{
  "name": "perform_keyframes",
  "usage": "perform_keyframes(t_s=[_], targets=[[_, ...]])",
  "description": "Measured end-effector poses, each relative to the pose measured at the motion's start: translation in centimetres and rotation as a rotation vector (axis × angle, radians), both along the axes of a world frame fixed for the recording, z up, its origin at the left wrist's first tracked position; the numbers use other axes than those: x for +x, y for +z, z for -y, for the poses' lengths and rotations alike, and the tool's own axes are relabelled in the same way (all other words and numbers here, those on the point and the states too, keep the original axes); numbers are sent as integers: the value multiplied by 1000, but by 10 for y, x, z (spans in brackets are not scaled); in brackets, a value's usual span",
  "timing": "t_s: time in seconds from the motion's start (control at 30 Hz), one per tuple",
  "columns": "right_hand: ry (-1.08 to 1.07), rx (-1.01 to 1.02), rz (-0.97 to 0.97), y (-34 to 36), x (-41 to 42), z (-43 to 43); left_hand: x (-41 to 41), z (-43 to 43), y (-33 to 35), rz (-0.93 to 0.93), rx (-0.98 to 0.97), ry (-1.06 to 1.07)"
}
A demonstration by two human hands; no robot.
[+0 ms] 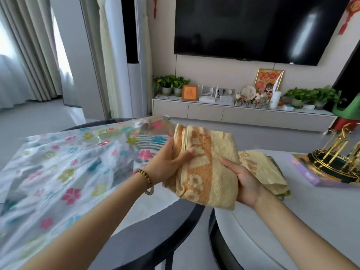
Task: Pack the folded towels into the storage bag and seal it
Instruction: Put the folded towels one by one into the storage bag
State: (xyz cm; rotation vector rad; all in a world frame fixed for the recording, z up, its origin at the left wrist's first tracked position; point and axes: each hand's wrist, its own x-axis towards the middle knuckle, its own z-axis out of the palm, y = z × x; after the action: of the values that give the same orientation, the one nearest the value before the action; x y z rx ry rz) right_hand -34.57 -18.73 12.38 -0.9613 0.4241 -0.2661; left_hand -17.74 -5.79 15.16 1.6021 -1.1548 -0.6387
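A folded yellow towel (pixel 208 164) with an orange band is held between both hands just right of the picture's centre, above the gap between two round tables. The left hand (pixel 167 162) is laid against the towel's nine o'clock side, its thumb stretched across the top face and its fingers tucked out of sight underneath, so the fold is pinched between thumb and fingers. A beaded bracelet (pixel 145 178) is worn on that wrist. The right hand (pixel 245 184) is cupped under the towel's four o'clock corner, the thumb pressed on the top face; the other fingers are hidden behind the cloth and their spread cannot be told.

The storage bag (pixel 58 172), clear plastic printed with flowers, is spread flat on the dark glass table (pixel 155 230) at nine o'clock from the towel. A striped towel (pixel 148 143) is seen inside the bag, at ten o'clock from the left hand. A second yellow towel (pixel 266 174) is left folded on the white table (pixel 292 221), at three o'clock, just behind the right hand. A gold stand (pixel 337 162) is placed farther out at three o'clock.
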Motion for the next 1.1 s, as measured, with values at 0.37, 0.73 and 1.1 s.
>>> perform_keyframes(t_s=[0.37,0.73,1.1], targets=[[91,10,-118,-34,24,-47,94,-121,-72,780,484,104],[275,60,-206,-57,70,-81,139,-114,-40,454,171,372],[-86,-99,-176,-63,233,-75,150,-106,1,439,-151,565]])
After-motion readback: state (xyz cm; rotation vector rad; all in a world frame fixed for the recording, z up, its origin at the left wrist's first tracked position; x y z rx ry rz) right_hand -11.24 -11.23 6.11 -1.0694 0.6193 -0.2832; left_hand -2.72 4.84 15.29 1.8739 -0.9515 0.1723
